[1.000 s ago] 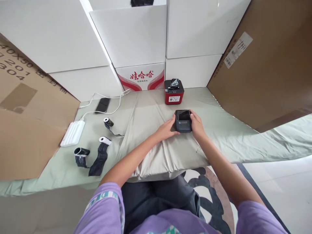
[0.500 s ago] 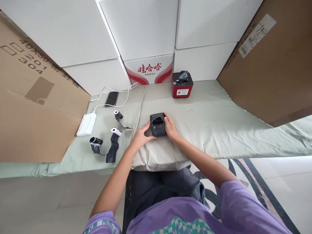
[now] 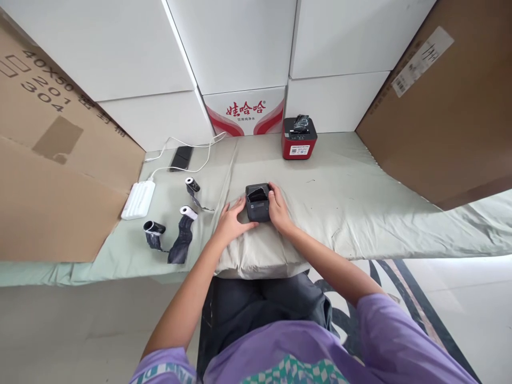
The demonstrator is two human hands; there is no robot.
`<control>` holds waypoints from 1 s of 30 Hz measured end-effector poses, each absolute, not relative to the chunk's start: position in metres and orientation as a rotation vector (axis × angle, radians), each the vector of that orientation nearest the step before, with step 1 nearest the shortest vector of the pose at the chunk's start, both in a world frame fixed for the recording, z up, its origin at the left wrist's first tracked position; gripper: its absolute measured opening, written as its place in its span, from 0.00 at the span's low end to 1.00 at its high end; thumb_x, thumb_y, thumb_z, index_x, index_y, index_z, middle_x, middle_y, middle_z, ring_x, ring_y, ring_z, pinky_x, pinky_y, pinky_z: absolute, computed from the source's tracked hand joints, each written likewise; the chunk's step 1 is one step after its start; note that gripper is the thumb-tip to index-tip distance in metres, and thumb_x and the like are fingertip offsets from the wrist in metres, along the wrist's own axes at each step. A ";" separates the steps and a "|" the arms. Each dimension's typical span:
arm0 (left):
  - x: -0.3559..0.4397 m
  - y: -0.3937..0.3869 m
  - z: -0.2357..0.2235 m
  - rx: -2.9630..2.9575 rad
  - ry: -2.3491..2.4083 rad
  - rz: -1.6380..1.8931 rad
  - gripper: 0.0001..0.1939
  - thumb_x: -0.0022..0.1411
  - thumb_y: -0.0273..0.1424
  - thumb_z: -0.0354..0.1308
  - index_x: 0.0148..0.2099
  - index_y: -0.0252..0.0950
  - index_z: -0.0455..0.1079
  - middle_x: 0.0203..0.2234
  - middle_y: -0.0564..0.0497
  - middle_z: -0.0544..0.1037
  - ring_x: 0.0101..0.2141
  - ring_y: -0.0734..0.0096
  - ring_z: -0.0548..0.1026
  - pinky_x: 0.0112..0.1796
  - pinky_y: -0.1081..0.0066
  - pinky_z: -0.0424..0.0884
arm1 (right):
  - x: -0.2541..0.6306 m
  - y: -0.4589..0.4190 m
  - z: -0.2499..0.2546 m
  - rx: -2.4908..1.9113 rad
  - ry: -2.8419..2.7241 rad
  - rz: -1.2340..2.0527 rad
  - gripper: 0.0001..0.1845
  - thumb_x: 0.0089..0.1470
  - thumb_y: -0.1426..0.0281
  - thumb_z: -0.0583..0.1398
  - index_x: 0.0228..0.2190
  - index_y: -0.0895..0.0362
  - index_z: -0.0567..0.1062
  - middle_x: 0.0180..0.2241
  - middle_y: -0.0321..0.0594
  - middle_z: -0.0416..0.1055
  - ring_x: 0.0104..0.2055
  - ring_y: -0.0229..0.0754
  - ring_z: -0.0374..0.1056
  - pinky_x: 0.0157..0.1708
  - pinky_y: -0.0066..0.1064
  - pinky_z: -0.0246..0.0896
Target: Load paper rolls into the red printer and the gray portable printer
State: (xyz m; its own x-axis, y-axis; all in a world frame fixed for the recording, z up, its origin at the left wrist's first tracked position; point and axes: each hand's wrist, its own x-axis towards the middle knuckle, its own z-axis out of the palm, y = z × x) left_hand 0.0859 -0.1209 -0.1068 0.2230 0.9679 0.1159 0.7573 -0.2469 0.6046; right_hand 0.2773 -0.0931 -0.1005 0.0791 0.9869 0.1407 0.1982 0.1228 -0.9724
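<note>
A small black thermal printer (image 3: 258, 212) sits on the cloth-covered table near its front edge, and a dark strip of paper sticks out of its top. My left hand (image 3: 232, 221) grips its left side, thumb at the near corner and fingers at the far left corner. On the opposite side my right hand (image 3: 280, 209) is wrapped along the right edge, thumb over the top. To the left lie several small paper rolls with dark printed tails: one roll (image 3: 192, 185) farther back, another roll (image 3: 189, 212) in the middle, and a third roll (image 3: 154, 228) nearest the left.
A red and black printer (image 3: 296, 148) stands behind, near white boxes (image 3: 236, 42). Large cardboard boxes flank both sides, one at left (image 3: 60, 186) and one at right (image 3: 448, 122). A white power bank (image 3: 138, 200), its cable and a dark flat phone-like object (image 3: 181, 158) lie on the left.
The camera view has shifted slightly. Both hands stay on the black printer, with only small finger movement.
</note>
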 end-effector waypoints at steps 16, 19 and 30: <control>0.086 -0.121 -0.107 2.130 1.622 0.706 0.50 0.53 0.48 0.73 0.72 0.40 0.61 0.67 0.39 0.68 0.67 0.49 0.66 0.72 0.46 0.46 | 0.285 -0.100 -0.093 -1.318 -1.282 0.901 0.41 0.66 0.42 0.45 0.63 0.57 0.69 0.65 0.51 0.69 0.69 0.51 0.63 0.71 0.46 0.53; 0.085 -0.119 -0.110 2.121 1.622 0.716 0.50 0.52 0.48 0.73 0.72 0.40 0.61 0.67 0.39 0.68 0.67 0.50 0.67 0.72 0.48 0.47 | 0.287 -0.104 -0.090 -1.273 -1.305 0.876 0.42 0.65 0.40 0.45 0.63 0.56 0.69 0.64 0.50 0.70 0.68 0.51 0.65 0.70 0.46 0.54; 0.083 -0.117 -0.113 2.125 1.613 0.747 0.49 0.53 0.47 0.73 0.72 0.41 0.60 0.67 0.39 0.69 0.67 0.50 0.66 0.72 0.47 0.48 | 0.290 -0.101 -0.089 -1.263 -1.432 0.781 0.40 0.67 0.43 0.45 0.65 0.56 0.67 0.64 0.50 0.69 0.68 0.52 0.65 0.69 0.47 0.58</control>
